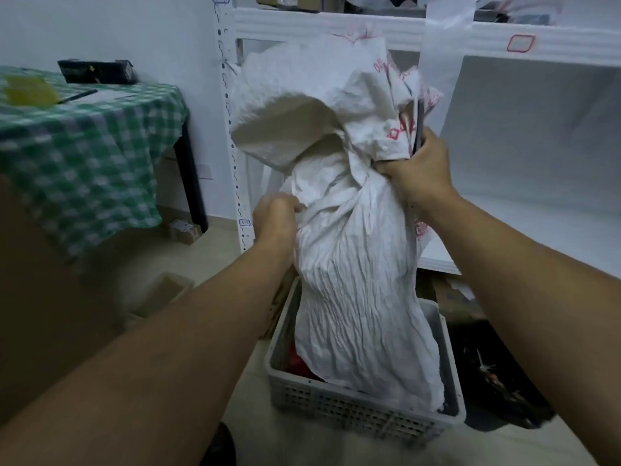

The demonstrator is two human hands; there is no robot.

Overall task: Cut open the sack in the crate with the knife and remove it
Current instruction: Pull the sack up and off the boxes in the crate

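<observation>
The sack (353,280) is held upright and stretched tall. Its lower end sits inside the crate (353,412) on the floor, and its loose top is flopped over in front of the shelving (329,26). The grip of the left hand (277,215) is clamped on a fold at the sack's left side. The grip of the right hand (415,166) is clamped on the gathered neck higher up. What appears to be the knife (419,126) is pinned in that same fist, its dark length pointing upward against the cloth. Whether an edge is exposed cannot be told.

The chief hazard is judged to lie there. With cloth and knife shared in one fist, neither is held fully, so a slip of the woven fabric could let the blade turn toward the wrist or snag the sack. A dropped knife would fall toward the crate or the left forearm below.

Red contents (297,363) are seen in the crate's near-left corner, beside the sack's lower edge. If the sack is drawn out sharply, some of these could be dragged over the rim and scattered on the floor. The crate looks light, so it could be lifted or tipped with the sack if the fabric catches on its slotted wall. The floppy top could also be caught on the shelving frame close behind it.
</observation>
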